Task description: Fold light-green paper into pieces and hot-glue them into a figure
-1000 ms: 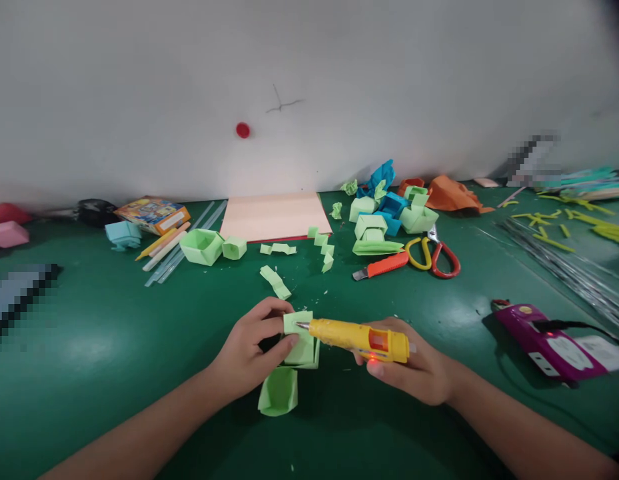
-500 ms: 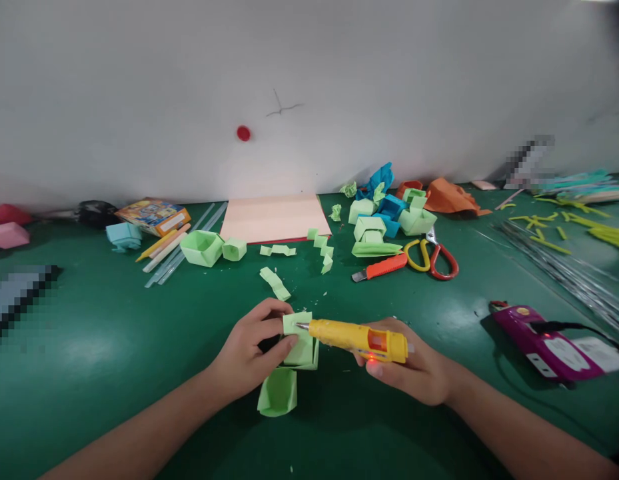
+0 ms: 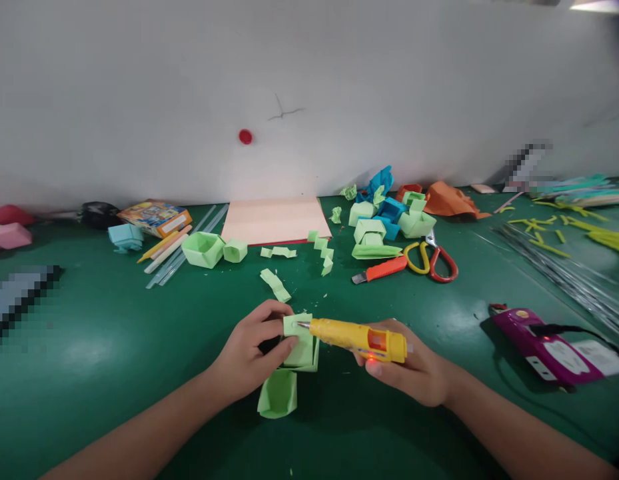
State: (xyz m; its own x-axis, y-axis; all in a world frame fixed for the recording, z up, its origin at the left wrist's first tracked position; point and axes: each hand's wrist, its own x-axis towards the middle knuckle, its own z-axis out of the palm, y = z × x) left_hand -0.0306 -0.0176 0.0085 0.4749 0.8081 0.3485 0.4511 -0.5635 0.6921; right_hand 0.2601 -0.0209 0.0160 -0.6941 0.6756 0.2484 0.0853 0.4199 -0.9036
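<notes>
My left hand (image 3: pixel 259 347) is closed on a light green folded paper box (image 3: pixel 302 353), its thumb pressing a paper flap. In my right hand (image 3: pixel 414 367) is a yellow glue gun (image 3: pixel 359 339) with a small red light glowing on it. The metal nozzle points left and meets the upper part of the green flap; whether glue is coming out is too small to tell. Just below the held box, a smaller open green paper box (image 3: pixel 278 395) rests at the table's front, near my left wrist.
Green paper scraps (image 3: pixel 276 285) lie beyond my hands. A box cutter (image 3: pixel 384 269) and scissors (image 3: pixel 432 260) are at the right, before a pile of folded paper pieces (image 3: pixel 374 227). A purple power strip (image 3: pixel 546 343) with a black cable sits far right. Two green boxes (image 3: pixel 202 249) stand left.
Both hands, the glue gun and the held box stay nearly in place. The whole view has shifted very slightly.
</notes>
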